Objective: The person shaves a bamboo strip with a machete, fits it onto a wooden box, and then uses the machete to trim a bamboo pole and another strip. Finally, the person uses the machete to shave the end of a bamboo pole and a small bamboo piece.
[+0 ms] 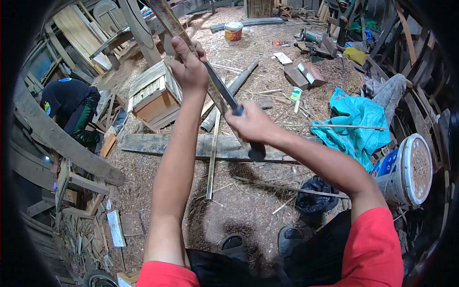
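Observation:
A long wooden piece runs diagonally from the top of the view down toward the middle. My left hand is closed around it at its upper part. Lower and to the right, my right hand grips the dark handle of a long metal tool, whose blade lies along the wood. The round dark end of the handle sticks out below my fist. Beneath both hands a thick grey plank lies across the floor.
A wooden crate stands left of centre. A co-worker bends over at the far left. At the right are a turquoise sheet, a white bucket and a black bag. A paint pail stands farther back.

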Tool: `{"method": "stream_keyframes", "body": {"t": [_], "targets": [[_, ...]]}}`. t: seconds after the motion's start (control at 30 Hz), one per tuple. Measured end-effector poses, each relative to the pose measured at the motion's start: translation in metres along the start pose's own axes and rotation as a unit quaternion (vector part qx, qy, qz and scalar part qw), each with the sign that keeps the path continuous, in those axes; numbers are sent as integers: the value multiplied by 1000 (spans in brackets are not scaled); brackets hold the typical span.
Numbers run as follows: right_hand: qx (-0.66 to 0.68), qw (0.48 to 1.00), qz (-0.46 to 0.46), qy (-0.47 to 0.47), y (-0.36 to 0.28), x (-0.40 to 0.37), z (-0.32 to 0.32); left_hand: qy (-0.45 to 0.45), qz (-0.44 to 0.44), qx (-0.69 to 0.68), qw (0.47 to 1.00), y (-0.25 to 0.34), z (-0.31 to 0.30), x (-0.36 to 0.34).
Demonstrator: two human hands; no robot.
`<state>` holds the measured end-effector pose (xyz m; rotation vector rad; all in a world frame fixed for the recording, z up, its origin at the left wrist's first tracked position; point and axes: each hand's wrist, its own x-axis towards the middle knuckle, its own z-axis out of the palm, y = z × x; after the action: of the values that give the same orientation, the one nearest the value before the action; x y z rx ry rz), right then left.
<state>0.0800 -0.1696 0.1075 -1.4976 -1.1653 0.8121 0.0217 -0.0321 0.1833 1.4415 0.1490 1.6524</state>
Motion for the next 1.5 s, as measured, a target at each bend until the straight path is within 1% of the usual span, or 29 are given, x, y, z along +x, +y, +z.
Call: {"method": "stream_keyframes", "body": {"t": [0.07,0.13,0.2,0.23,0.27,0.3,0.33,0.4,0.43,0.5,0.53,0.57,0.6,0.67,0.73,0.83,0.9,0.93,0.97,1.0,1.03,1.07,1.1,1.13,1.2,1.23,1.33,1.4,1.5], "targets": [[-37,999,-20,13,0,12,-2,-18,7,17,1000,2,-1,-2],[-41,997,-41,59,31,10,9,-20,-4,11,1000,3,-4,-4],[-172,982,72,-6,91,-5,5,-8,-9,-3,1000,4,-7,-2],[-223,964,140,-42,146,-6,2,-2,-20,-10,1000,4,-9,-3],[-277,936,203,-74,142,-24,-1,3,-29,-16,999,1,-11,-4],[-275,946,164,-46,191,-41,1,4,-37,-20,999,-1,-12,-3],[-272,954,122,-18,196,-45,9,5,-41,-24,999,1,-12,1],[-237,945,216,-57,205,-23,2,-3,-38,-53,998,-2,-3,0],[-219,935,268,-77,187,-19,-2,-21,-33,-35,999,-1,-1,-1],[-137,972,190,-34,145,-11,0,-48,-21,-31,998,-4,5,-2],[-74,984,161,-16,97,-13,-1,-47,-22,-27,998,-7,7,0],[-15,995,95,-20,102,2,-4,-47,-22,-24,998,-9,8,2],[33,993,105,-51,70,5,-10,-47,-23,-21,998,-11,9,4],[115,991,63,-33,18,7,-11,-21,24,38,999,-20,8,9],[127,991,25,-42,-9,11,-14,-3,88,116,989,-27,5,11],[101,994,24,-19,-35,13,-15,-10,191,146,971,-15,13,7],[12,1000,14,4,-26,9,-11,-19,152,137,979,-13,7,4],[-35,999,8,17,-18,6,-10,-21,135,130,982,-12,4,5],[-44,996,66,-39,1,5,-13,-11,132,122,984,-13,2,5],[-64,990,113,-52,35,5,-12,-14,122,112,986,-9,1,4],[-128,978,147,-70,89,6,-13,-15,111,102,988,-3,0,2],[-95,965,228,-85,129,-7,-11,-16,99,92,991,0,-2,0],[-161,956,227,-95,190,-21,-5,-23,111,89,990,-5,-3,2],[-228,942,223,-105,235,-38,-1,-40,45,46,997,-4,-3,1],[-250,942,220,-33,248,-71,5,-74,-87,-39,993,-1,1,-3],[-256,935,237,-67,244,-63,0,-77,-73,-39,994,-2,5,-4],[-175,949,257,-49,210,-36,-3,-71,-75,-82,991,-4,9,-2],[-126,986,110,-20,131,-19,-5,-53,-82,-148,984,-9,11,2],[-22,997,67,-25,45,2,-5,-6,-91,-186,978,-19,11,6]]}}
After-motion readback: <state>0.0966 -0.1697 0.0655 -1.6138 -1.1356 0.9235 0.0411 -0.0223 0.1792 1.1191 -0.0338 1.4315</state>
